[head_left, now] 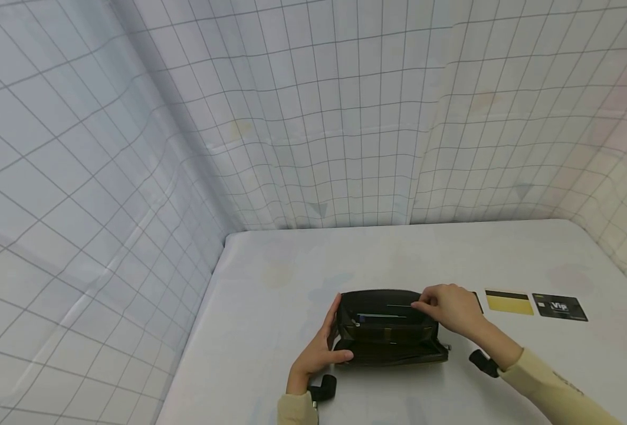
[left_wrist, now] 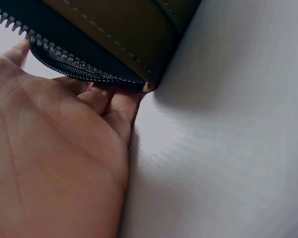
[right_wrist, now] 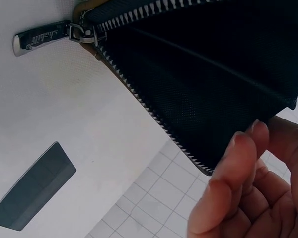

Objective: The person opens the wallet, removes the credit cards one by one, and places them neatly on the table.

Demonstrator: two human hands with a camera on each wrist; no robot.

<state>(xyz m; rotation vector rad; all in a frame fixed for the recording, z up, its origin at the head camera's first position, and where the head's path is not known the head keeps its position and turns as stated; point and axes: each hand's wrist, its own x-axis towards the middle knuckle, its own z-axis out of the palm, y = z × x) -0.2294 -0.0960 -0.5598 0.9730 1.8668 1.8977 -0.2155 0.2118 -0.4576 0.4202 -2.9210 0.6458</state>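
A dark zip-around wallet (head_left: 390, 335) lies unzipped and spread open on the white table, with thin light edges showing among its inner pockets. My left hand (head_left: 315, 354) grips its left end, thumb on the near edge and fingers along the side. In the left wrist view, the fingers (left_wrist: 121, 106) touch the zipped corner from below. At the far right corner, my right hand (head_left: 451, 307) pinches the wallet's edge between thumb and curled fingers. The right wrist view shows the dark fabric gusset (right_wrist: 188, 74), the metal zipper teeth and a zipper pull (right_wrist: 42, 38).
Right of the wallet lie a yellow card with a dark stripe (head_left: 509, 303) and a black VIP card (head_left: 560, 307). Another dark card (head_left: 478, 302) is partly hidden behind my right hand. White grid-patterned cloth (head_left: 318, 118) hangs behind the table and along its sides.
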